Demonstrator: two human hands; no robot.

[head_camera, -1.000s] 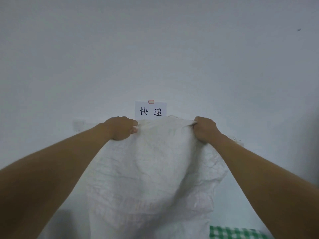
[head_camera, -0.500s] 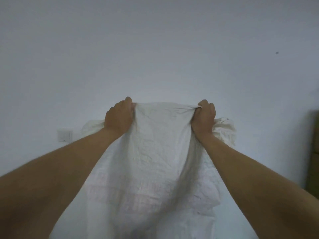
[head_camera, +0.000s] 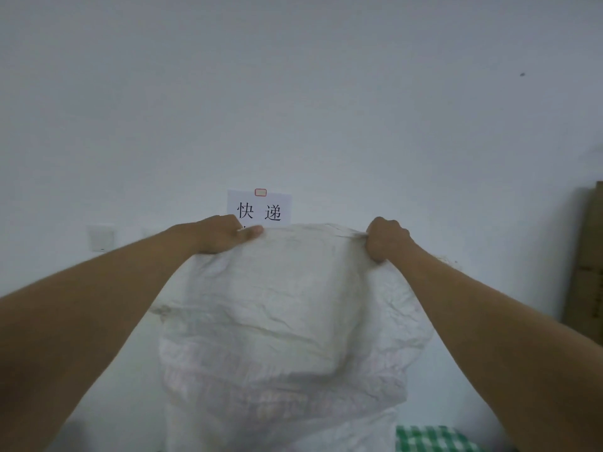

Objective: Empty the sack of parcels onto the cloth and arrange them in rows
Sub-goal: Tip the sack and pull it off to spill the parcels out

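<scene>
both hands, left hand (head_camera: 219, 234) and right hand (head_camera: 386, 239), have fingers clamped on the sack (head_camera: 287, 321), held up mid-frame; checked cloth (head_camera: 430, 439) peeks lower right, no parcels visible, so arranging seems left.

1. Big white sack (head_camera: 287, 321) hangs dead centre, blocking reach to the wall behind.
2. Open air above it.
3. Brown cardboard (head_camera: 587, 262) leans at far right, crowding that side.

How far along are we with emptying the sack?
Done: nothing shows as laid out; no parcels visible. In hand: left hand and right hand grip the white sack's raised upper edge. Left: arranging rows on the green checked cloth, barely in view.
</scene>
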